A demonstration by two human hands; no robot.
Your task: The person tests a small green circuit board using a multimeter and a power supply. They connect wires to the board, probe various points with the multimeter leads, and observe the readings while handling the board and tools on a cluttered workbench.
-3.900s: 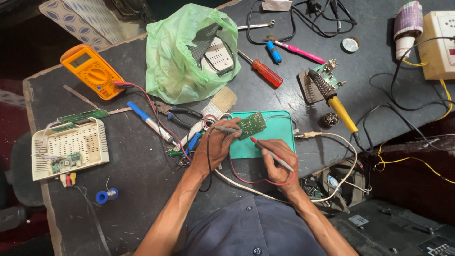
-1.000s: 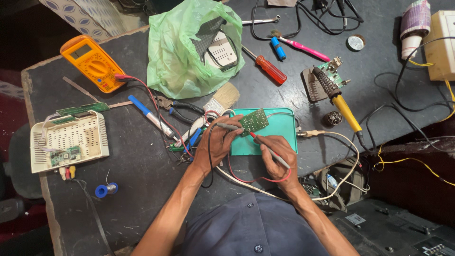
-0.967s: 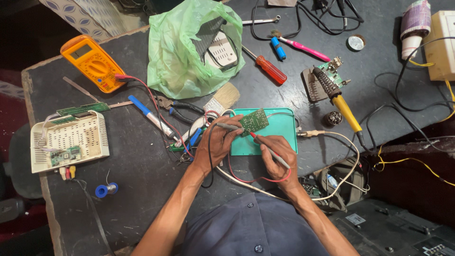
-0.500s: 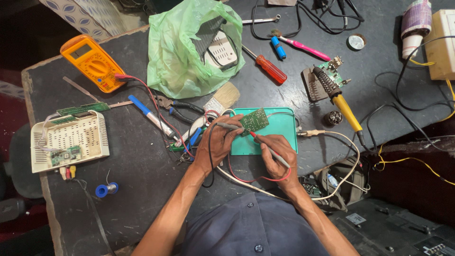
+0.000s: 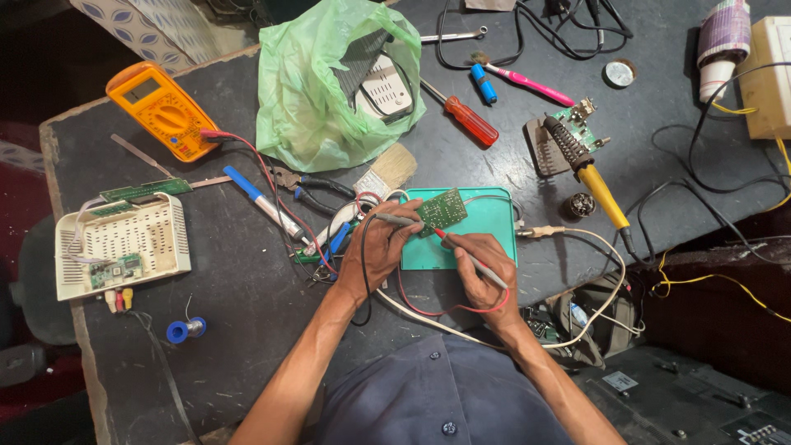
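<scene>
We see our left hand [image 5: 381, 251] clenched around the black probe [image 5: 394, 219] and the edge of the small green board [image 5: 442, 212], which it props tilted over the teal mat [image 5: 494, 227]; the probe's tip touches the board's near edge. Our right hand [image 5: 482, 272] pinches the red probe [image 5: 470, 257] like a pen, its tip set against the board's lower edge, just ahead of the fingers. The board thus sits between the two grips, touching both probe tips, above the mat's left half. From the right grip a red lead [image 5: 449, 309] loops back under the wrist, and a black lead [image 5: 363, 264] runs down past the left wrist. Just left of the left grip lie pliers [image 5: 309, 185] and a blue pen [image 5: 262, 202]; beyond it rests a brush [image 5: 387, 170]. Farther out from that grip stand the orange meter [image 5: 163, 110] and the green bag [image 5: 325, 82], with a white case [image 5: 122, 245] well apart on the left of the surface [image 5: 231, 330]. Right of the right grip, apart from it, lies the yellow-handled iron [image 5: 589, 169], and beyond the mat a red screwdriver [image 5: 465, 118]. A blue spool [image 5: 185, 330] sits well off to the left, nearer us.
</scene>
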